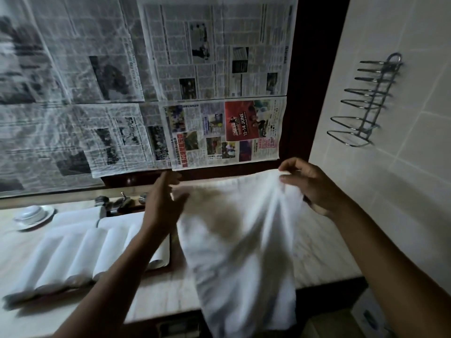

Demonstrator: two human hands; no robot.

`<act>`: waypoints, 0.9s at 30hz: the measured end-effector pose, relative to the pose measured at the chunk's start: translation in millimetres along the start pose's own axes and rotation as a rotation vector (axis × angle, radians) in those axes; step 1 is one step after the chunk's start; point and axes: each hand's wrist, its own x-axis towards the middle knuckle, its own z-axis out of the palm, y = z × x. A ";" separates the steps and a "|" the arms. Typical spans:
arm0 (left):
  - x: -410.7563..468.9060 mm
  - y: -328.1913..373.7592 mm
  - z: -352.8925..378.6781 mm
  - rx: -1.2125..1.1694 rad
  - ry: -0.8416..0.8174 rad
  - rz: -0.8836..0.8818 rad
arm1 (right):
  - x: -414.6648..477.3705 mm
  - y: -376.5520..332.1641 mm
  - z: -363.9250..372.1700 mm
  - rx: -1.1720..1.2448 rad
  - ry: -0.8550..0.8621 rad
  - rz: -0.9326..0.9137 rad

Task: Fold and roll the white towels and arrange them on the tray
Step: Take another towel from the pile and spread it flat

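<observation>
- Held a white towel (239, 240) open between both hands above the bench (317, 259), with the far edge raised and the near end draped over the bench's near edge.
- Pinched the towel's far right corner in the right hand (310, 186), thumb and fingers closed narrowly on the cloth.
- Gripped the far left corner in the left hand (168, 198), fingers apparently curled on the cloth, though blurred by motion.
- Found, to the left, rolled towels (80, 254) laid side by side on a dark tray (170, 254), just beside the hanging cloth.
- Noted a saucer (36, 215) at the far left of the bench, newspaper (219, 132) over the far window and a wire rack (361, 101) on the right wall.
- Judged as the spreading stage of one more towel: not yet folded, not yet rolled.
- Called for even tension between the two corners, to flatten the creases in the middle.
- Called also for lowering the cloth flat onto the bare bench on the right, square to the near edge, with the overhang drawn up first.
- Advised matching edges exactly before any fold, for a roll of the same width as its neighbours.
- Risked brushing the finished rolls with the left forearm, stretched across the tray.
</observation>
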 end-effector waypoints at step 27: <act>-36.8 68.3 33.7 -0.308 -0.292 -0.020 | -32.2 54.0 57.7 -0.439 -0.119 -0.122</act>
